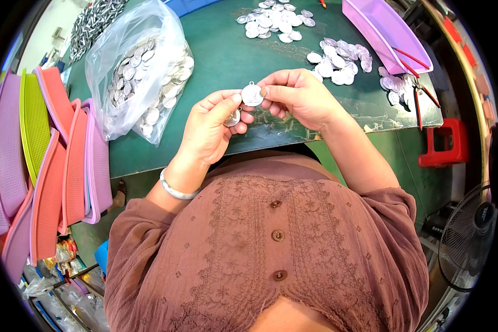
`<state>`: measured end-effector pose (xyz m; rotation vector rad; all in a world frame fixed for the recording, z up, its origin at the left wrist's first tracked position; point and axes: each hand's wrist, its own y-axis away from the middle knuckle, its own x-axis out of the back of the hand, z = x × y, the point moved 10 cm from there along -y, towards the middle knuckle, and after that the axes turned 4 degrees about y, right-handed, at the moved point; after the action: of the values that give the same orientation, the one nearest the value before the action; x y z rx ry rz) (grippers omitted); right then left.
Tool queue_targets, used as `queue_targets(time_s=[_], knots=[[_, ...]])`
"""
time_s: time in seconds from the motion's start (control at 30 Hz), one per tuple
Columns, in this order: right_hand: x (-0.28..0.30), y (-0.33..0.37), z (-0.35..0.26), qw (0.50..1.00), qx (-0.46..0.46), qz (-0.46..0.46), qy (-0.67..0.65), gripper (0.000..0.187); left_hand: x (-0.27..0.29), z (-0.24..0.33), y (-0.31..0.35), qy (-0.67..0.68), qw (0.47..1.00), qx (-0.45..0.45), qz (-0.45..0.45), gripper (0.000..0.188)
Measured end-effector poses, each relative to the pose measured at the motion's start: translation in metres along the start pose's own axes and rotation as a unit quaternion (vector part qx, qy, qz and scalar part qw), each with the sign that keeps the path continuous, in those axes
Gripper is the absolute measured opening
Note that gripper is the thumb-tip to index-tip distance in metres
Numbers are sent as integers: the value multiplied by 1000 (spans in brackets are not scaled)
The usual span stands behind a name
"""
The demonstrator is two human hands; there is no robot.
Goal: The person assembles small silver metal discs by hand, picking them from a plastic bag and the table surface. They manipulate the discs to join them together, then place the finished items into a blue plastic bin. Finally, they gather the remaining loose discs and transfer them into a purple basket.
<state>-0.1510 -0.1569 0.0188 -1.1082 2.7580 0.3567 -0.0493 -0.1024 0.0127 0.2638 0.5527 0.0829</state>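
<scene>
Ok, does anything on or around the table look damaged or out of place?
Yes: pale, ragged patches mark the flat green tabletop along its front edge, near the right hand. They break up the green, so it looks scuffed or chipped. Nothing else clearly stands out.

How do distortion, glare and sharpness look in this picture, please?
Head view: the fisheye lens visibly bends the plastic baskets toward the left rim, with black corners; head view: pale highlights streak the clear plastic bag and the loose silver medallions look washed out; head view: the held silver medallion has a clear outline, its relief too small to read.
</scene>
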Motion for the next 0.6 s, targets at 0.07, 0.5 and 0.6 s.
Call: queue_targets(time_s=[0.07, 0.5, 0.6], knots=[[2, 1, 0, 1000, -3, 6, -6, 15, 0, -2, 0, -3, 1000, 6, 3, 15], [9, 9, 0, 1000, 19, 4, -22, 15, -9, -9, 0, -49, 999, 18, 13, 14], [11, 10, 1, 999, 24, 11, -19, 16, -11, -10, 0, -51, 999, 16, 10, 14]])
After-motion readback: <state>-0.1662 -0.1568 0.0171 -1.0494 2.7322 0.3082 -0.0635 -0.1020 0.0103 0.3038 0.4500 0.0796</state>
